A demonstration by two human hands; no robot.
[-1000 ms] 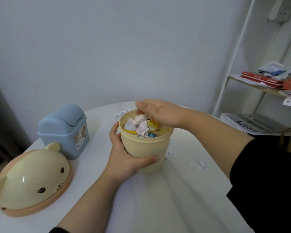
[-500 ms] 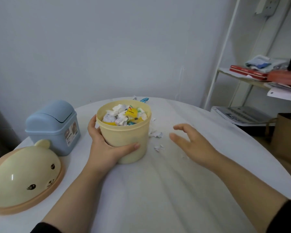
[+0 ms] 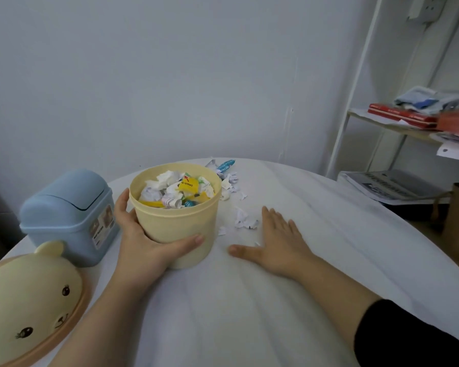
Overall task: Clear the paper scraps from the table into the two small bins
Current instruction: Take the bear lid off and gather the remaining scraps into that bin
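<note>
Meanwhile left hand [image 3: 141,242] wraps yellow bin [image 3: 182,229], full of scraps; right hand [image 3: 278,242] flat, fingers spread, beside loose paper scraps [image 3: 243,219].

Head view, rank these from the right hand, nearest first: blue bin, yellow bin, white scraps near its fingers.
1. white scraps: on the table just ahead of the right hand, by its fingers.
2. yellow bin: to its left, gripped by the left hand.
3. blue bin: farthest left, beyond the yellow bin.
</note>
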